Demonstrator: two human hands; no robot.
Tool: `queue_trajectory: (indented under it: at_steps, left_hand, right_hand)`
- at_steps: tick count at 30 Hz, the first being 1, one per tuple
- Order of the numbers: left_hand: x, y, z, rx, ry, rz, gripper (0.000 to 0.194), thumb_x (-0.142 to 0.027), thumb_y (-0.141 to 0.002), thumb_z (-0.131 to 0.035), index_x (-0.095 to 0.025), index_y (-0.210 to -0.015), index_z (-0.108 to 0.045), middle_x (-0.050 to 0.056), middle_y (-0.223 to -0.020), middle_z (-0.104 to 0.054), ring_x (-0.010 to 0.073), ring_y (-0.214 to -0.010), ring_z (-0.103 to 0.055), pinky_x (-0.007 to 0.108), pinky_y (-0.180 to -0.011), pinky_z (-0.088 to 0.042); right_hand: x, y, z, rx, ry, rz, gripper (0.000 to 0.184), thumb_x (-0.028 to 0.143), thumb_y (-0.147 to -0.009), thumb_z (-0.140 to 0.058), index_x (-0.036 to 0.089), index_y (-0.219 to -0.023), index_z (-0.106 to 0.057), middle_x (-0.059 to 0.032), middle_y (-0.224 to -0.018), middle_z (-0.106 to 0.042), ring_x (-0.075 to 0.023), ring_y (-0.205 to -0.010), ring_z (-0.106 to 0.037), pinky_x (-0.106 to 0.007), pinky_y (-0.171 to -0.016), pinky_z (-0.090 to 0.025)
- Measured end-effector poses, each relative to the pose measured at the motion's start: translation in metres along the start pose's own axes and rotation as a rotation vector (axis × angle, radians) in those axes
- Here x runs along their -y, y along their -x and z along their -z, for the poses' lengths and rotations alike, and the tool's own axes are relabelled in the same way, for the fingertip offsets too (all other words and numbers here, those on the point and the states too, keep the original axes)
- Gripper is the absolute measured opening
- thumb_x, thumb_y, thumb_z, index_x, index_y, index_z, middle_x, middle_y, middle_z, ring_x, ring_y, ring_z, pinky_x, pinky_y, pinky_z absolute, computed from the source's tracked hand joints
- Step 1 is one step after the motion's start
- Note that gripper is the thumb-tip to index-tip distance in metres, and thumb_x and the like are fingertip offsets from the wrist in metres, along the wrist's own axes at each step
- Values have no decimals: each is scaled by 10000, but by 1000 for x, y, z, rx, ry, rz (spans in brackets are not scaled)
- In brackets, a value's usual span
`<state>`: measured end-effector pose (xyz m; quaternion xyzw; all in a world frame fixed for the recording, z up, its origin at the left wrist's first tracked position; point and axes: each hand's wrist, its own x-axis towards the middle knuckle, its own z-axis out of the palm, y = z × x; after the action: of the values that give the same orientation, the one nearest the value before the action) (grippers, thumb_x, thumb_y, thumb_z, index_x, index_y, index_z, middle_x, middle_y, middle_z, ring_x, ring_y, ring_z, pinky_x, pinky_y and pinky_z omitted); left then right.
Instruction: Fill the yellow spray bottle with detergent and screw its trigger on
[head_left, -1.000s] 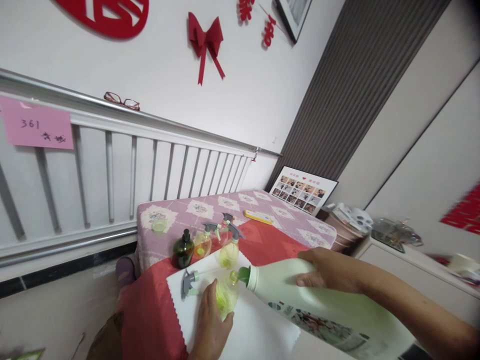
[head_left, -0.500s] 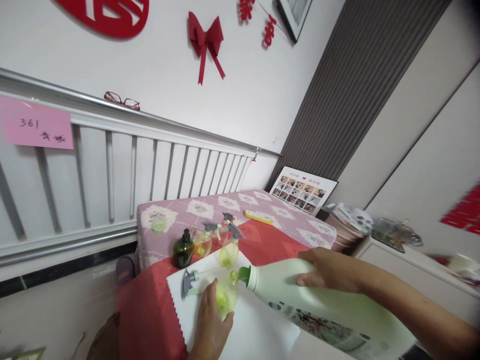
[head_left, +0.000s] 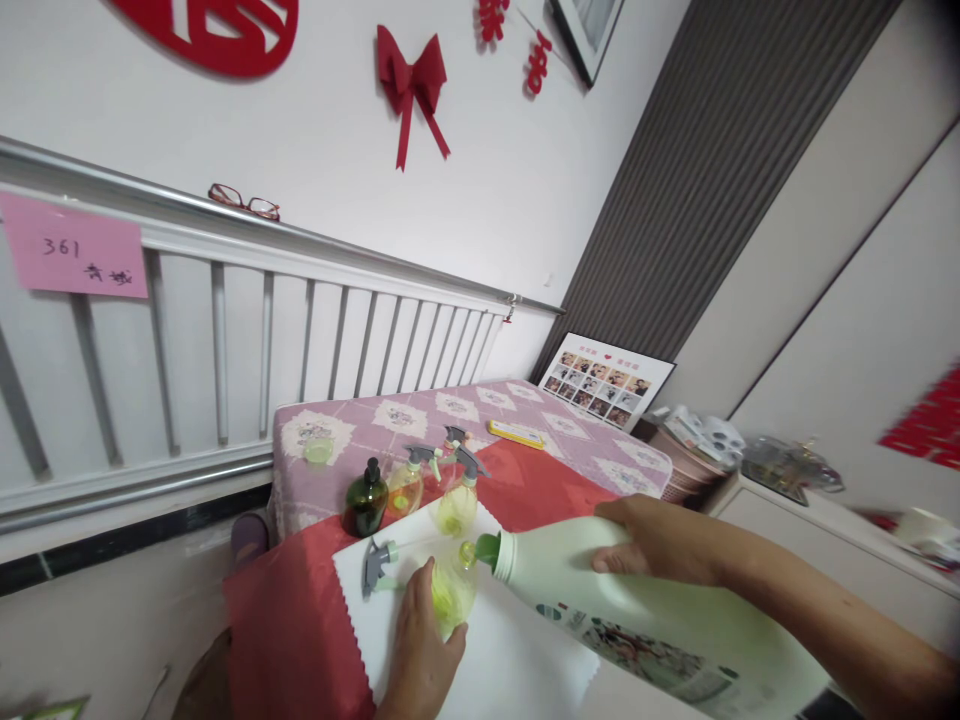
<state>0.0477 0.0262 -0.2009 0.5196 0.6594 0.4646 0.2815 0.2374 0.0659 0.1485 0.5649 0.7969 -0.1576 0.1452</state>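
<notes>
Left hand (head_left: 427,645) around small bottle (head_left: 457,590), right hand (head_left: 652,540) over tilted jug (head_left: 664,622).

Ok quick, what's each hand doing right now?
Left hand: closed around the open yellow spray bottle.
Right hand: closed on the tilted pale-green plastic jug.

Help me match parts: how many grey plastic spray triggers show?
4 triggers: one on the white scalloped sheet, one atop the clear orange bottle, one atop the unheld clear yellow bottle, one behind; possibly more hidden.
</notes>
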Motion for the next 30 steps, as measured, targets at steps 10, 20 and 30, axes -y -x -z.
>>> queue_trajectory:
  at_steps: [10, 20, 30]
  left_hand:
    - [-2, 1, 1, -11, 24, -6, 814, -183, -711, -564, -102, -1474, -293, 193, -1553, -435, 305, -1479, -376, 424, -1229, -323]
    - [0, -1, 3, 1, 48, -18, 823, -186, -707, -559, -84, -1475, -279, 208, -1551, -424, 314, -1474, -362, 447, -1231, -311]
    - [-4, 2, 5, 8, 11, 3, 841, -200, -687, -558, -89, -1476, -291, 192, -1556, -439, 297, -1474, -365, 412, -1229, -315]
  right_hand:
    - [3, 1, 1, -11, -5, 3, 393, 532, -789, -660, 175, -953, -668, -141, -1075, -769, -332, -984, -703, -363, -791, -519]
    - [3, 3, 1, 2, -12, -5, 382, 517, -806, -649, 169, -961, -654, -149, -1080, -769, -330, -988, -711, -361, -784, -527]
    - [4, 2, 1, 4, -13, -15, 378, 524, -799, -653, 175, -944, -657, -140, -1053, -772, -334, -975, -715, -365, -775, -529]
